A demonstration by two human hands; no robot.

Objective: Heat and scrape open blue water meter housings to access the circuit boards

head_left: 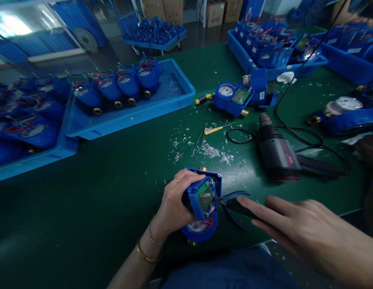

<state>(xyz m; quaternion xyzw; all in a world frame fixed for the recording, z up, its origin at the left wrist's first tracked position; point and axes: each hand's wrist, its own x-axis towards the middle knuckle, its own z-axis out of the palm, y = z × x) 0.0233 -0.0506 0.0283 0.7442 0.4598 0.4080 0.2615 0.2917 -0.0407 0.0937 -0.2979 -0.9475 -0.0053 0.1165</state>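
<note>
Below the middle of the view, a blue water meter (204, 235) rests on the green bench, its brass fittings pointing towards and away from me. My left hand (177, 200) is closed around a blue housing part with a green circuit board (206, 196), tilted up over the meter; red wires run beneath it. From the right, my right hand (285, 220) grips blue-handled pliers (227, 202), handles spread and tip at the board's edge. A black piece lies along my fingers between the handles; its exact shape is unclear.
Blue trays (138, 114) of meters stand at left, another tray (246, 62) at back right. A heat gun (278, 150) with a cable, a yellow screwdriver (214, 130), white scraps (212, 150) and an opened meter (231, 98) lie ahead. Another person's hand (367, 146) is at right.
</note>
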